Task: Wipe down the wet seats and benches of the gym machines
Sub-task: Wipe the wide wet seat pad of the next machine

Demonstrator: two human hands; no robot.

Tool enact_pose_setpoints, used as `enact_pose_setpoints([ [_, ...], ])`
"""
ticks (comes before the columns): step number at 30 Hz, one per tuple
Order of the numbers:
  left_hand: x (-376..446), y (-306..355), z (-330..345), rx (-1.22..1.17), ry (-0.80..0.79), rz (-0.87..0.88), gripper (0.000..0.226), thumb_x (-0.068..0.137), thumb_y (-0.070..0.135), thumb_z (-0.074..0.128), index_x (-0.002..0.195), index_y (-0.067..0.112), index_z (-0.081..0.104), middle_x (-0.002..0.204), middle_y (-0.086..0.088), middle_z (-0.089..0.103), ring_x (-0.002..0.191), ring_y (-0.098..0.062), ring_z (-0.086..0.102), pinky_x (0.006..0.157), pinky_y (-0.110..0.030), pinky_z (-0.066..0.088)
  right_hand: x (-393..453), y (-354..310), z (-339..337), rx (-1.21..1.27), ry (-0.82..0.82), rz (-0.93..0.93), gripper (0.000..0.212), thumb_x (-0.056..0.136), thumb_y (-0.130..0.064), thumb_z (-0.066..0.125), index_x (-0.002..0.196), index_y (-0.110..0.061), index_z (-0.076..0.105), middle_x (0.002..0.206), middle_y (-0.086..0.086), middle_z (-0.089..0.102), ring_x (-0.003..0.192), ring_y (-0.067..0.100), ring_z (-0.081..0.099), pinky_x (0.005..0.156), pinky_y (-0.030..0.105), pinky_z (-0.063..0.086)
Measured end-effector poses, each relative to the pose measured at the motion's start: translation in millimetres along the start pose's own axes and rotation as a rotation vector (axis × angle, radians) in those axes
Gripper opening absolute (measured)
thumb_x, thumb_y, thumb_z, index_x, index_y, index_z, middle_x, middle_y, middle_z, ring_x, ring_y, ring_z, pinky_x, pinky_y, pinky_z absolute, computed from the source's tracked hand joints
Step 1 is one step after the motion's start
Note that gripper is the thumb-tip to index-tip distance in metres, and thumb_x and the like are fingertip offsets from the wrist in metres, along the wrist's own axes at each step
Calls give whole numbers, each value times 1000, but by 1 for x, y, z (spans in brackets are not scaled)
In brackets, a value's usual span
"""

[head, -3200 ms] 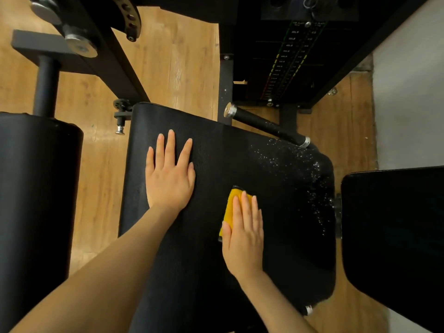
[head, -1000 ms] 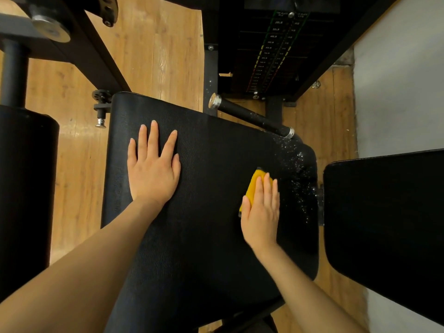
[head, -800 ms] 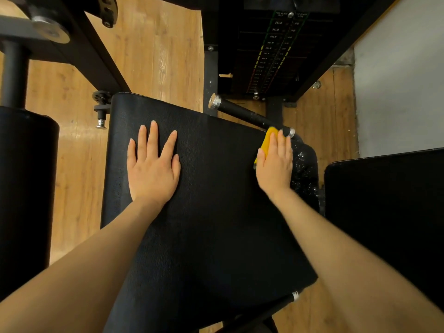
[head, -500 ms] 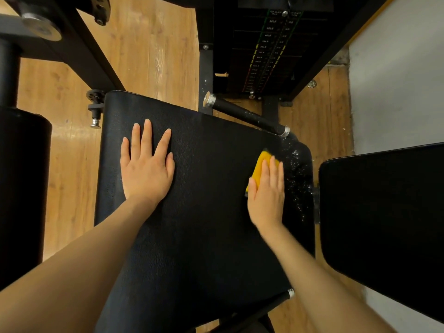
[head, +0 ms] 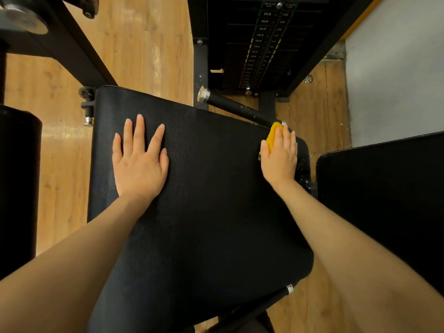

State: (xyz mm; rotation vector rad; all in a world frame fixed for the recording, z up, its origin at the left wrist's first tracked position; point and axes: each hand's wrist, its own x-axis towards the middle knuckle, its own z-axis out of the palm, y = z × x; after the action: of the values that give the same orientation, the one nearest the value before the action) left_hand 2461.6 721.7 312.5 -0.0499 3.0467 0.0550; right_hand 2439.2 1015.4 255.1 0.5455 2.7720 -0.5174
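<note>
A black padded seat (head: pixel 211 200) fills the middle of the view. My left hand (head: pixel 139 162) lies flat on its left half, fingers spread and straight. My right hand (head: pixel 280 158) presses a yellow cloth (head: pixel 272 135) flat against the seat's far right corner, fingers straight over it; most of the cloth is hidden under the hand. Water droplets (head: pixel 304 175) speckle the seat's right edge beside that hand.
A black handle bar with a chrome end (head: pixel 235 105) runs behind the seat's far edge. A weight stack (head: pixel 262 44) stands beyond it. A second black pad (head: pixel 384 200) sits at the right, a round black roller pad (head: pixel 16 183) at the left. The floor is wood.
My right hand slid the yellow cloth away from me and to the right, up to the seat's far right corner. The left hand stayed flat in place.
</note>
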Motion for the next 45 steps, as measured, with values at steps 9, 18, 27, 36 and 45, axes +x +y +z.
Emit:
enact_pose_setpoints([
  [9, 10, 24, -3, -94, 0, 145, 51, 99, 27, 43, 149, 23, 33, 159, -13, 19, 148, -30, 10, 119, -48, 6, -111, 5, 21, 75, 14, -10, 67, 97, -47, 30, 154, -18, 8, 162, -2, 3, 148, 17, -7, 119, 39, 15],
  [18, 21, 62, 20, 79, -59, 289, 53, 101, 45, 24, 152, 31, 21, 161, -10, 11, 149, -27, 5, 119, -47, 5, -47, 12, 13, 16, 26, 20, 66, 99, -46, 30, 154, -17, 7, 162, 2, 6, 149, 20, -3, 121, 41, 6],
  [27, 21, 63, 21, 88, -26, 296, 51, 102, 44, 24, 151, 30, 25, 161, -11, 14, 149, -29, 8, 119, -48, 8, 1, 10, 1, 141, 71, 6, 60, 100, -38, 40, 152, -14, 21, 160, 3, 15, 149, 23, 1, 120, 43, 17],
  [36, 22, 64, 23, 108, -30, 301, 55, 99, 45, 23, 151, 29, 26, 160, -12, 16, 148, -29, 10, 119, -49, 9, 16, -49, -7, 91, -61, -510, 57, 96, -35, 48, 148, -16, 32, 151, 3, 35, 144, 22, 20, 117, 42, 21],
  [45, 21, 64, 23, 113, -31, 303, 55, 98, 44, 23, 151, 29, 26, 160, -11, 15, 148, -29, 10, 119, -49, 9, 36, 63, -29, -51, -70, -281, 55, 95, -35, 51, 145, -15, 36, 146, 3, 41, 138, 20, 31, 113, 38, 28],
])
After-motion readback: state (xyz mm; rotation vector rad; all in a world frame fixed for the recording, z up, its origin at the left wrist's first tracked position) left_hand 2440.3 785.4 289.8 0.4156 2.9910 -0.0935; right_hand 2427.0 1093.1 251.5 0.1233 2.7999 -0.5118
